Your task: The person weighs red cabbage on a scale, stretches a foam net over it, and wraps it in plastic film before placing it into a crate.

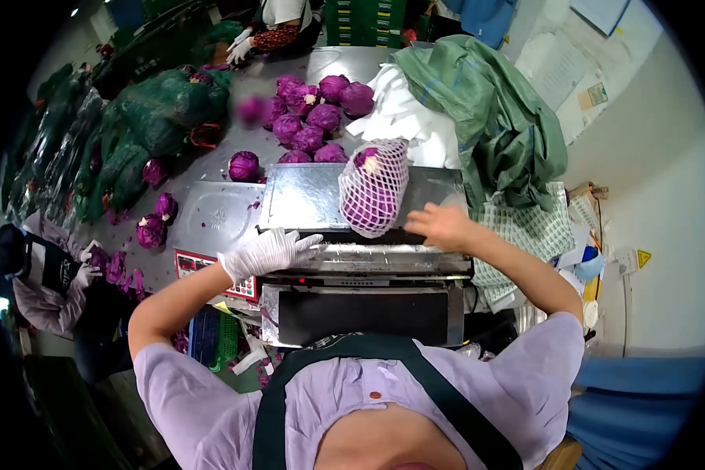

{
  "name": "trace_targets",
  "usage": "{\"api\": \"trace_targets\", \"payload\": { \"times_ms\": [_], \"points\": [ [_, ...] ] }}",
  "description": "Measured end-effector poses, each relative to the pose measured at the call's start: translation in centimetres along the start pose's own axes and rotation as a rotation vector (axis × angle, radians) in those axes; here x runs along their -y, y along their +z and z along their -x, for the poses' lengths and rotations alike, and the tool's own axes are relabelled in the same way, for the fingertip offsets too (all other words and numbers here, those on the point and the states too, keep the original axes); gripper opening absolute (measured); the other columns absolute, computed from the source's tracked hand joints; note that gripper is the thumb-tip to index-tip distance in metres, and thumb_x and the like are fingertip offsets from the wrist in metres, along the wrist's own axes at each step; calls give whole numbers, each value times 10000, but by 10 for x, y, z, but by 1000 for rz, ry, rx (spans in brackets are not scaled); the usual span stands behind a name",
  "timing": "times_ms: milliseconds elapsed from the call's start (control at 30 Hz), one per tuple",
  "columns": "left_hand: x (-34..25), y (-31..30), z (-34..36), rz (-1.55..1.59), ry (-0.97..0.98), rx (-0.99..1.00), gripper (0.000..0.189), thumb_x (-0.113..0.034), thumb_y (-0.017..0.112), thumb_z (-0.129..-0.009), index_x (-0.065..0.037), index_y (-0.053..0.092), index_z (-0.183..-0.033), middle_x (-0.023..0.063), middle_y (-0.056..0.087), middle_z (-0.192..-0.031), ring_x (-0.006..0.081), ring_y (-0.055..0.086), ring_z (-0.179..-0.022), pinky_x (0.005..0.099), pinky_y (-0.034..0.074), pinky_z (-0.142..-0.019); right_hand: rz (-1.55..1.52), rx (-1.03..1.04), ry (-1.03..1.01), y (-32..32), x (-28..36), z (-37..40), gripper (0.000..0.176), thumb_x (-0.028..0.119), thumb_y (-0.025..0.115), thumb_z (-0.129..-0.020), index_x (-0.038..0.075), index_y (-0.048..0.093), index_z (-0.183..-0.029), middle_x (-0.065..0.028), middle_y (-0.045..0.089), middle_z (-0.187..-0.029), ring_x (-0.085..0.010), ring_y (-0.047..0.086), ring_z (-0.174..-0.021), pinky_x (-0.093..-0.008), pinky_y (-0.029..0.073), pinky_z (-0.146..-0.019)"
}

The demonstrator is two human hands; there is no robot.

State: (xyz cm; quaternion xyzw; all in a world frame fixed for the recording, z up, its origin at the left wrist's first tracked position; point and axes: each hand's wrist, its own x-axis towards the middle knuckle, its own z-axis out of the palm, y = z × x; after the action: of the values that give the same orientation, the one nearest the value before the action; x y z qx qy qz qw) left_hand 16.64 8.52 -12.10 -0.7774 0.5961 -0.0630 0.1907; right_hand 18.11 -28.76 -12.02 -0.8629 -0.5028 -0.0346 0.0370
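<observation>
Two purple cabbages in a white foam net sleeve (370,190) lie on the metal top (298,196) of the machine in front of me. My left hand (272,254), in a white glove, rests at the machine's front edge with its fingers stretched to the right and nothing in them. Just right of the sleeve, my bare right hand (440,225) hovers with fingers apart, slightly blurred. It appears to be separate from the net. Below both hands is a flat black pad (364,318).
Loose purple cabbages (307,139) lie on the steel table behind the machine. White net sleeves (415,117) and a green sheet (486,110) are piled at right. A scale (215,211) and green net sacks (145,117) are at left. Co-workers stand left (51,266) and at the far side (282,31).
</observation>
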Motion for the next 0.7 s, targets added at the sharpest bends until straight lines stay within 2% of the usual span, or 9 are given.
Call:
{"api": "trace_targets", "payload": {
  "times_ms": [67, 133, 200, 267, 333, 367, 500, 567, 700],
  "points": [
    [5, 18, -6, 74, 78, -180, 412, -223, 541, -797, -139, 488, -1197, 91, 544, -1079, 171, 551, -645, 316, 462, -478, 147, 25, -125, 18, 12, 11, 299, 178, 581, -736, 107, 571, -1026, -74, 536, -1127, -217, 539, -840, -321, 485, -593],
    [3, 58, -8, 220, 12, -241, 501, -238, 580, -812, -128, 381, -1258, 78, 530, -633, 230, 510, -478, 348, 424, -409, 109, -62, -174, 35, 24, 10, 235, 165, 531, -771, 101, 571, -994, -64, 539, -1122, -195, 528, -826, -295, 476, -570],
    [5, 53, -8, 379, -48, -58, 459, -227, 582, -807, -108, 424, -1221, 80, 559, -683, 254, 535, -511, 357, 442, -436, 96, -71, -203, 46, 23, 9, 194, 175, 532, -775, 100, 585, -947, -55, 541, -1110, -189, 525, -815, -297, 472, -558],
    [4, 45, 2, 521, -93, -213, 252, -153, 565, -834, -63, 552, -1069, 86, 607, -814, 251, 565, -592, 368, 468, -494, -29, -122, -74, 58, 16, 17, 129, 179, 562, -763, 107, 619, -853, -32, 593, -1006, -213, 529, -758, -319, 469, -550],
    [-19, 88, 9, 1965, -716, -328, 177, -152, 522, -882, -27, 563, -1000, 49, 604, -808, 155, 560, -598, 310, 461, -492, -171, -61, 328, 44, 40, 27, 113, 156, 563, -777, 100, 616, -860, -46, 630, -901, -247, 557, -683, -345, 472, -574],
    [-24, 48, 18, 1537, -762, -146, 181, -170, 484, -913, -7, 559, -936, 19, 586, -804, 77, 522, -574, 240, 442, -498, -286, -175, 313, 49, 48, 37, 109, 129, 566, -779, 94, 616, -869, -60, 632, -849, -259, 575, -673, -348, 477, -592],
    [-62, -21, 59, 1922, -858, -130, 217, -194, 454, -932, -13, 550, -859, 39, 566, -685, 65, 516, -528, 206, 420, -507, -694, -284, 479, -12, 114, 86, 121, 22, 572, -761, 58, 622, -865, -79, 650, -803, -241, 629, -723, -307, 491, -635],
    [-55, -68, 77, 1957, -741, -151, 177, -138, 488, -905, -4, 518, -794, 64, 568, -695, 124, 592, -634, 241, 468, -628, -770, -295, 529, -68, 132, 96, 66, 8, 588, -749, 20, 614, -808, -101, 656, -804, -188, 629, -656, -266, 482, -576],
    [3, -160, 75, 1816, -257, -827, 243, -100, 600, -810, 16, 517, -613, 117, 579, -698, 290, 645, -747, 315, 500, -648, -921, -782, 367, -148, 127, 105, 131, -15, 543, -788, 3, 522, -660, -142, 632, -684, -106, 575, -511, -227, 454, -455]
  ]
}}
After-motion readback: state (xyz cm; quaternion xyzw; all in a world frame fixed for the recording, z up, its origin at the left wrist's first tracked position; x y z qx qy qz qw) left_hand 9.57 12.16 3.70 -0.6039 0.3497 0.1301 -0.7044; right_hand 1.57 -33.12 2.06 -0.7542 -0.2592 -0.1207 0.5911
